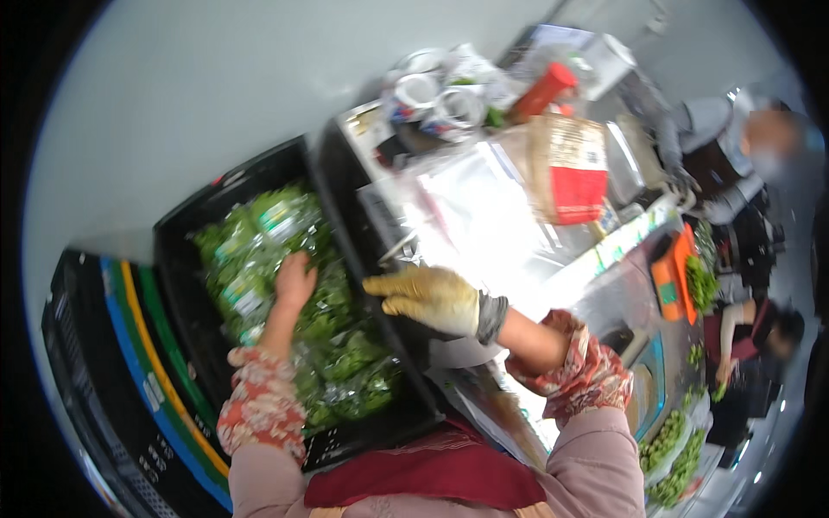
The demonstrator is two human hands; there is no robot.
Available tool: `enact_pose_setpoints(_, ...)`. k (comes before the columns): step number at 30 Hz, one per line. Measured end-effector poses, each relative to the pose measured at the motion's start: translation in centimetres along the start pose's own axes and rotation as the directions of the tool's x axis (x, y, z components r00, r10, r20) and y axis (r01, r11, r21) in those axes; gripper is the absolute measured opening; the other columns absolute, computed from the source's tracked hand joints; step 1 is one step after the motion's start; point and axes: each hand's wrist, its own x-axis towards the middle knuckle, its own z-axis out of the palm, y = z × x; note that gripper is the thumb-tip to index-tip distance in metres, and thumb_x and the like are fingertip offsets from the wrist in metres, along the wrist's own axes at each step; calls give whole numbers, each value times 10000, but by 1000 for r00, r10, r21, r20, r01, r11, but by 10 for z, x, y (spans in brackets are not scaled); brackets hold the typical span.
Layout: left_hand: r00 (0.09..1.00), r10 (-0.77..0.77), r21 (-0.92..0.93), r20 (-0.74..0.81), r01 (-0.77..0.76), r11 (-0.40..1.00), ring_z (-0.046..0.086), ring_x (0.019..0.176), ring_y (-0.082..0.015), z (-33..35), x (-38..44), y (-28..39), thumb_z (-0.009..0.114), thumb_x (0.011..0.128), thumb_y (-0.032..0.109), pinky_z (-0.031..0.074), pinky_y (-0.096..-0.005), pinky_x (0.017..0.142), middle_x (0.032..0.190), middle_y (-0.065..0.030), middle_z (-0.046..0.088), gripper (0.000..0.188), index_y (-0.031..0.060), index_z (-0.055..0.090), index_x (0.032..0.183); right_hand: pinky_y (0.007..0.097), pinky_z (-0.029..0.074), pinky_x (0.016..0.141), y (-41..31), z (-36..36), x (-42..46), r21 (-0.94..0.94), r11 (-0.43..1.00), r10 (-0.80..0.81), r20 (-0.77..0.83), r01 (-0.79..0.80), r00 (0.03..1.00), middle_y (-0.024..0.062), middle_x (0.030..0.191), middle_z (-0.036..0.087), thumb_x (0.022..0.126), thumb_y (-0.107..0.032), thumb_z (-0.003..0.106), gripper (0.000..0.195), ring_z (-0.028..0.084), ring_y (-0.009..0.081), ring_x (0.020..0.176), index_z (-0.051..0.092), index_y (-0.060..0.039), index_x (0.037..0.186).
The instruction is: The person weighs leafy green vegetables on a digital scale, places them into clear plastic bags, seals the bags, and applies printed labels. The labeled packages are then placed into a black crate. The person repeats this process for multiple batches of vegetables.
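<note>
My bare left hand (296,283) reaches down among clear plastic bags of leafy greens (327,304) in a black plastic crate (418,395). Its fingertips are hard to make out, so I cannot tell whether they grip a bag. Several of the bags bear green and white labels (245,294). My right hand (431,301), in a yellow-coated work glove, hovers by the crate's right rim. Its fingers stretch out towards the crate, slightly apart, with nothing held in them.
Stacked crates (129,388) with coloured rims stand left. On the worktop lie clear plastic sheets (479,201), a brown paper bag (570,168), label rolls (416,92) and an orange scale (673,278). Bundled greens (677,447) sit lower right. Two people (712,155) work beyond.
</note>
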Motion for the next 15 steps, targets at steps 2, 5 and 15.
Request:
enact_pose_setpoints(2, 998, -6, -159, 56, 15, 987, 562, 762, -289, -5, 0, 2, 616, 740, 163, 453, -365, 667, 830, -124, 572, 185, 50, 560, 875, 339, 422, 834, 15, -16, -64, 120, 983, 138, 24, -140, 990, 135, 1020, 596, 842, -230, 538, 321, 554, 277, 887, 563, -77, 1122)
enact_pose_setpoints(5, 1000, -2, -375, 11, 6, 927, 573, 624, -200, -10, -6, -23, 567, 808, 141, 446, -300, 589, 704, -90, 592, 146, 25, 595, 892, 289, 416, 862, 22, -45, -137, 212, 849, 497, -5, -485, 868, 94, 1020, 613, 838, -230, 544, 313, 558, 213, 959, 587, -78, 1108)
enact_pose_setpoints(15, 999, 34, -594, 5, -24, 804, 529, 661, -81, -60, -1, 136, 521, 848, 71, 431, -207, 611, 742, -20, 580, 131, 3, 590, 936, 200, 438, 581, 167, -162, -347, 788, 514, 856, -499, -339, 137, -41, 790, 630, 871, -300, 499, 249, 562, 56, 652, 663, -129, 949)
